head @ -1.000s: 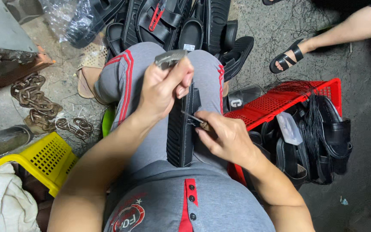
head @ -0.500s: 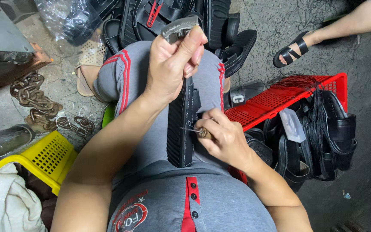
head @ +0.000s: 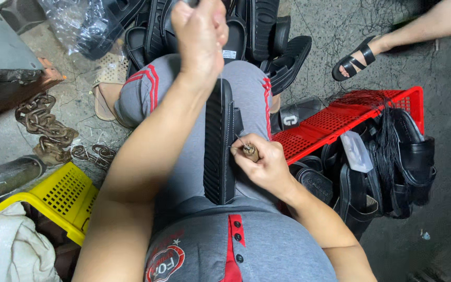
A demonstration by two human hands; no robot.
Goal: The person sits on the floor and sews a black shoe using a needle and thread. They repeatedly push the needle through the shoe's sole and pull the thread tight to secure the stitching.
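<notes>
A black sandal (head: 220, 146) stands on edge between my knees, its ribbed sole facing left. My right hand (head: 264, 164) grips a wooden-handled awl (head: 249, 151) with the tip pressed against the sandal's side seam. My left hand (head: 200, 36) is raised above the knees, fist closed, pulling a thin thread (head: 219, 86) that runs taut down to the sandal. I sit in grey shorts with red stripes and a grey shirt.
A red plastic crate (head: 351, 117) full of black sandals stands at my right. More black sandals (head: 267, 31) are piled ahead. A yellow crate (head: 58, 196), a rusty chain (head: 45, 128) and a white sack (head: 6, 245) lie at left. Another person's sandalled foot (head: 356, 60) shows top right.
My left hand has risen from the sandal's top toward the upper edge of view, drawing the thread out. My right hand stays at the sandal's side with the awl.
</notes>
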